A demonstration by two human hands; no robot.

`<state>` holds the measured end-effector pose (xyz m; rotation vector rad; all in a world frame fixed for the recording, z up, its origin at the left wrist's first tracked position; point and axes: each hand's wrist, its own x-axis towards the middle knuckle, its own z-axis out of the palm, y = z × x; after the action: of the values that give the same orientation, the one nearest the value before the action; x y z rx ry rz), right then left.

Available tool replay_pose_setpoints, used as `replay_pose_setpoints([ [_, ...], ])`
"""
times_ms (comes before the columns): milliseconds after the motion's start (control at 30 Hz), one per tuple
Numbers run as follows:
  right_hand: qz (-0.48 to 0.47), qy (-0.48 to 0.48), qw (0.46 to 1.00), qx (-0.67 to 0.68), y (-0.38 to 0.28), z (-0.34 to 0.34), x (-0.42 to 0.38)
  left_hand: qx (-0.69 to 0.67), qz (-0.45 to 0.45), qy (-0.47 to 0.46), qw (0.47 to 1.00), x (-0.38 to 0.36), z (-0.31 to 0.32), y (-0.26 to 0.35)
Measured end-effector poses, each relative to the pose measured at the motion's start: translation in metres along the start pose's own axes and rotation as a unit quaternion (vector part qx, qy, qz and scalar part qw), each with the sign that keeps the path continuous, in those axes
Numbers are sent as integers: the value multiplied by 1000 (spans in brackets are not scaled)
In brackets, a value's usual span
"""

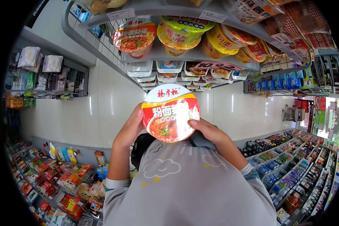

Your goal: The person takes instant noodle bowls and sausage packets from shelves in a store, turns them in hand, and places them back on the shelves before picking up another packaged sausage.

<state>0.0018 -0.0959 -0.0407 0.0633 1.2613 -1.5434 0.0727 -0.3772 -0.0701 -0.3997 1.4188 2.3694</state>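
Note:
An instant noodle bowl (165, 115) with a red, white and yellow lid is held in front of my chest, its printed top turned up toward me. Glare whitens part of the lid. My left hand (135, 121) grips the bowl's left edge. On the opposite side my right hand (207, 130) has its thumb on the lid's rim, its other fingers hidden beneath. Ahead, on the shelf, stands a similar red noodle bowl (135, 37), beside a green-lidded bowl (186, 28) stacked on a yellow one.
The metal shelf (162, 57) with a wire side panel stands ahead, white bins (139, 68) of packets below it. Snack racks (60, 180) lie behind left, rows of small goods (290, 162) behind right. A stool (298, 113) stands far right on the tiled floor (105, 109).

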Motion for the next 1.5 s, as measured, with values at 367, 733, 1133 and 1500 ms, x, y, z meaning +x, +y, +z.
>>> replay_pose_setpoints([
  [367,-57,104,987,108,2,-3,-23,78,-46,-74,993,38,28,8],
  [733,3,109,990,89,4,-22,-21,91,-35,0,995,28,45,-2],
  [1133,-47,101,991,76,18,-38,-18,123,-148,-24,981,21,58,-10],
  [1500,-96,138,986,-13,26,-18,1,12,-122,-23,992,8,56,-32],
])
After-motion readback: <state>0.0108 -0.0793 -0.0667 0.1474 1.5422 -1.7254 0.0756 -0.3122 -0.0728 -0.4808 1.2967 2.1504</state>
